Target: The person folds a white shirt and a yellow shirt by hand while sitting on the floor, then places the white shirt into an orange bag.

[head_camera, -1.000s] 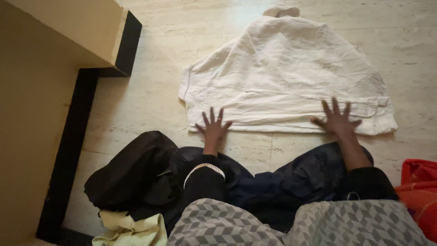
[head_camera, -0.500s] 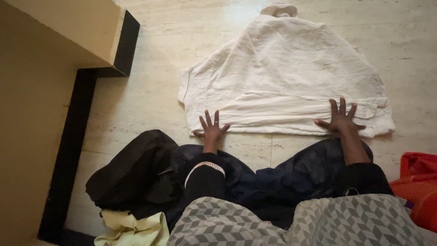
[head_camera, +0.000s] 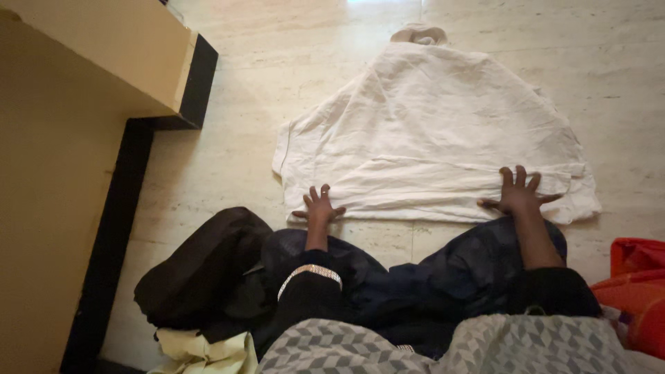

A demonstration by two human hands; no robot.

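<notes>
Pressing flat with fingers spread, both hands rest on the near hem of a white garment (head_camera: 429,138) laid out on the pale stone floor (head_camera: 228,159). The left hand (head_camera: 318,206) sits on the hem's left corner, the right hand (head_camera: 519,195) on the folded band near its right end, and neither grips anything. The garment stretches away from the hands, narrowing toward a bunched collar (head_camera: 418,33) at its far end. Just behind the hands, against the wrists, lies a heap of dark clothes (head_camera: 277,277), with a pale yellow cloth (head_camera: 201,346) at its near left edge. To the right of the right arm sits a red bag (head_camera: 637,291). Well to the left of the left hand rises a tan wall with a black skirting (head_camera: 111,228).
</notes>
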